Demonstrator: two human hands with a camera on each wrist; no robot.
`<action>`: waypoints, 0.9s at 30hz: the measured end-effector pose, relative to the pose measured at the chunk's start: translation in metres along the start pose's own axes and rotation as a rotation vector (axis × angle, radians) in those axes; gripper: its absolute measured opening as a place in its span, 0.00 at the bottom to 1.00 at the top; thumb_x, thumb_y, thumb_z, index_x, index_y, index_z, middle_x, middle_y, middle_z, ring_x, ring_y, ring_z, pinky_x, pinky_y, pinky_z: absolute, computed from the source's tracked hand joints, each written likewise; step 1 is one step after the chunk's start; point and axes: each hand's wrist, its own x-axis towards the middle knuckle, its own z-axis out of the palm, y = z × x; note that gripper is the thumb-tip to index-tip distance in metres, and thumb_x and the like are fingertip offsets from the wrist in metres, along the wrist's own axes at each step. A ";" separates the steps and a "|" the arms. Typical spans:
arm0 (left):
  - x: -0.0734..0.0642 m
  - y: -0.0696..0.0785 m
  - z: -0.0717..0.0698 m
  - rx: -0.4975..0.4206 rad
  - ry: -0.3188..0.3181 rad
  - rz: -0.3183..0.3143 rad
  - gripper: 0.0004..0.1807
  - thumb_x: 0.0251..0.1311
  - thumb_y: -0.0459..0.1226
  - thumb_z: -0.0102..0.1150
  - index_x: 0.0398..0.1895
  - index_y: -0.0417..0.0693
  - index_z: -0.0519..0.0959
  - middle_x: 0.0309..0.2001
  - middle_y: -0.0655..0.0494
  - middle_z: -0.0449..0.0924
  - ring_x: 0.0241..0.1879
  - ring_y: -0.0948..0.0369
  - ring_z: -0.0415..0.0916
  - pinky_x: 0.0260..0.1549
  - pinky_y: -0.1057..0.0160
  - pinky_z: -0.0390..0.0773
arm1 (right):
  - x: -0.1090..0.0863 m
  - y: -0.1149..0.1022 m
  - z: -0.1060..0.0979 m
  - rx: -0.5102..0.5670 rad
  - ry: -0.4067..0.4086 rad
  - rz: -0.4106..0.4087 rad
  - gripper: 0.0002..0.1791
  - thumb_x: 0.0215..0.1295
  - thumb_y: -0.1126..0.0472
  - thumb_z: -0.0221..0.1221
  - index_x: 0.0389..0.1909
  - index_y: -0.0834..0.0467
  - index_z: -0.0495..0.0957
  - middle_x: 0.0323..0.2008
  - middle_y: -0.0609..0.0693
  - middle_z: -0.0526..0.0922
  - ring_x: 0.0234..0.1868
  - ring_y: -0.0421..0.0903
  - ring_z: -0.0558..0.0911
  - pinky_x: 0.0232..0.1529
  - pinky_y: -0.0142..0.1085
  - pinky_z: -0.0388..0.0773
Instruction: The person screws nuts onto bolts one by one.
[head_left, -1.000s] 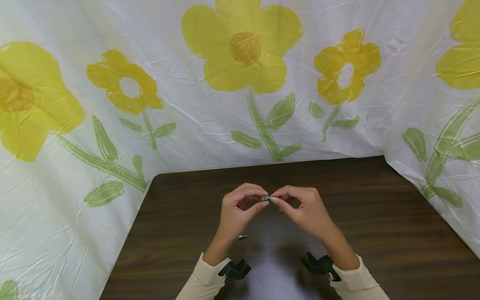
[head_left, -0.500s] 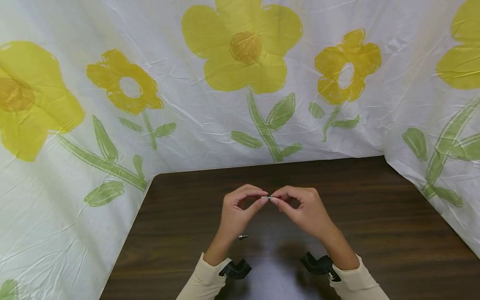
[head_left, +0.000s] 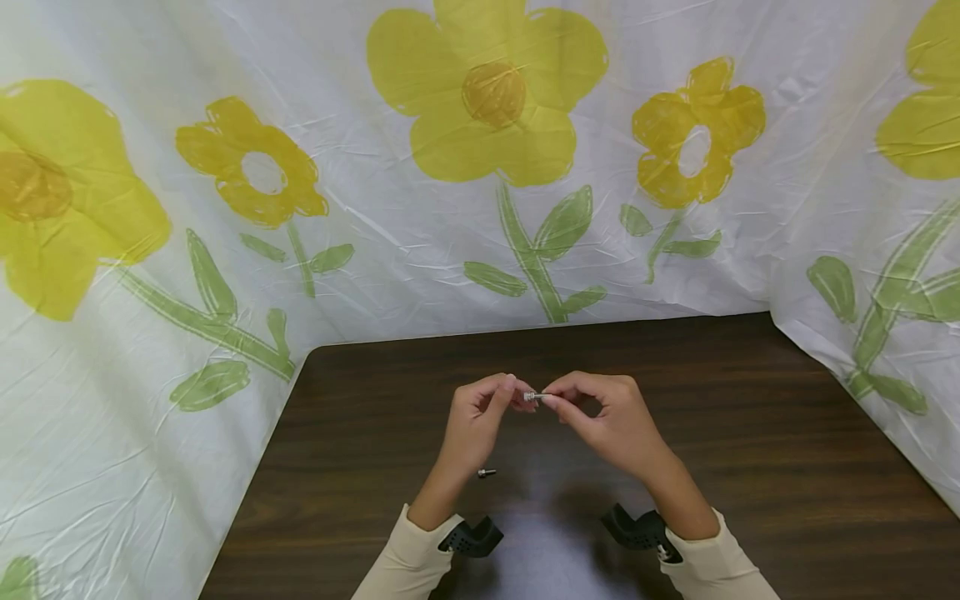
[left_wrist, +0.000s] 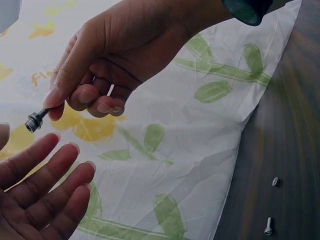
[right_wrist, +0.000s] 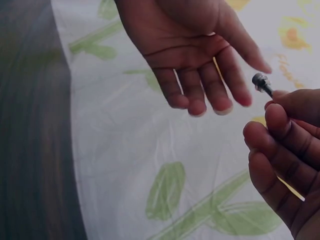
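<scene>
Bolt [head_left: 530, 397] stays pinched by right hand [head_left: 611, 415] while left hand [head_left: 476, 417] has released its grip

- Left sleeve [head_left: 408, 558]: cream, long, fairly close-fitting, its plain edge ending near the wrist, with a few soft creases
- Right sleeve [head_left: 718, 567]: matching cream fabric, likewise reaching close to the wrist and lightly creased
- Left wrist device [head_left: 474, 539]: black, angular and bent in outline, with small dot-like holes on the side near the sleeve
- Right wrist device [head_left: 634, 530]: also black, similar in shape, with a small pale detail beside the sleeve
- Fingernails [left_wrist: 75, 147] of the left hand [head_left: 474, 423]: short, with pale edges
</scene>
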 end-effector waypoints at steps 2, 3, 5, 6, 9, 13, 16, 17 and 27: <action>0.000 0.000 -0.001 0.006 0.004 0.009 0.08 0.74 0.30 0.54 0.42 0.35 0.84 0.36 0.39 0.85 0.35 0.47 0.85 0.39 0.56 0.86 | 0.000 0.000 0.000 0.005 0.000 0.002 0.10 0.60 0.73 0.69 0.35 0.54 0.86 0.23 0.41 0.82 0.23 0.35 0.79 0.22 0.30 0.77; 0.000 0.000 -0.002 0.006 0.004 0.020 0.07 0.71 0.29 0.58 0.45 0.35 0.83 0.38 0.40 0.85 0.36 0.49 0.85 0.40 0.56 0.86 | 0.000 0.000 0.000 0.005 -0.001 0.003 0.10 0.60 0.73 0.69 0.35 0.54 0.86 0.22 0.41 0.82 0.23 0.35 0.79 0.22 0.30 0.77; 0.000 0.001 -0.003 0.006 -0.006 0.050 0.11 0.64 0.26 0.65 0.48 0.36 0.83 0.41 0.41 0.85 0.39 0.51 0.85 0.41 0.56 0.85 | 0.000 0.000 -0.001 0.006 -0.004 0.002 0.10 0.60 0.74 0.69 0.35 0.55 0.86 0.22 0.42 0.82 0.23 0.35 0.80 0.22 0.30 0.78; 0.001 0.001 -0.004 0.013 -0.014 0.071 0.15 0.60 0.24 0.68 0.50 0.37 0.82 0.42 0.42 0.85 0.40 0.53 0.85 0.41 0.56 0.86 | 0.000 0.000 -0.001 0.006 -0.006 0.002 0.10 0.60 0.74 0.69 0.35 0.55 0.86 0.23 0.41 0.82 0.23 0.35 0.80 0.22 0.31 0.78; 0.002 0.001 -0.005 0.016 -0.042 0.131 0.20 0.50 0.18 0.71 0.48 0.35 0.82 0.42 0.42 0.84 0.39 0.56 0.84 0.39 0.51 0.86 | 0.000 0.000 -0.002 0.004 -0.009 -0.004 0.10 0.61 0.73 0.68 0.36 0.55 0.86 0.24 0.40 0.82 0.23 0.35 0.80 0.22 0.30 0.77; 0.003 -0.001 -0.005 0.010 -0.063 0.174 0.18 0.48 0.15 0.70 0.43 0.32 0.83 0.40 0.41 0.83 0.38 0.55 0.83 0.35 0.45 0.85 | 0.000 0.000 -0.002 0.010 -0.012 -0.011 0.10 0.61 0.73 0.69 0.37 0.55 0.86 0.24 0.39 0.82 0.24 0.35 0.80 0.22 0.30 0.78; 0.003 -0.002 -0.005 0.011 -0.059 0.172 0.16 0.50 0.16 0.70 0.41 0.35 0.85 0.39 0.42 0.84 0.39 0.54 0.82 0.36 0.44 0.84 | 0.000 0.000 -0.002 0.013 -0.016 -0.010 0.11 0.61 0.73 0.69 0.37 0.53 0.86 0.24 0.39 0.82 0.24 0.35 0.80 0.23 0.30 0.78; 0.003 -0.002 -0.005 0.011 -0.056 0.170 0.15 0.51 0.17 0.70 0.41 0.36 0.85 0.39 0.43 0.84 0.40 0.53 0.82 0.37 0.44 0.84 | -0.001 0.001 -0.002 0.013 -0.018 -0.009 0.11 0.61 0.72 0.69 0.37 0.53 0.86 0.24 0.39 0.82 0.24 0.35 0.80 0.23 0.30 0.78; 0.002 0.003 -0.003 0.021 -0.030 0.126 0.12 0.55 0.19 0.68 0.41 0.35 0.86 0.37 0.43 0.86 0.39 0.57 0.82 0.39 0.53 0.86 | -0.001 0.000 -0.002 0.012 -0.012 -0.008 0.10 0.61 0.73 0.69 0.36 0.54 0.86 0.24 0.40 0.82 0.23 0.34 0.80 0.22 0.28 0.76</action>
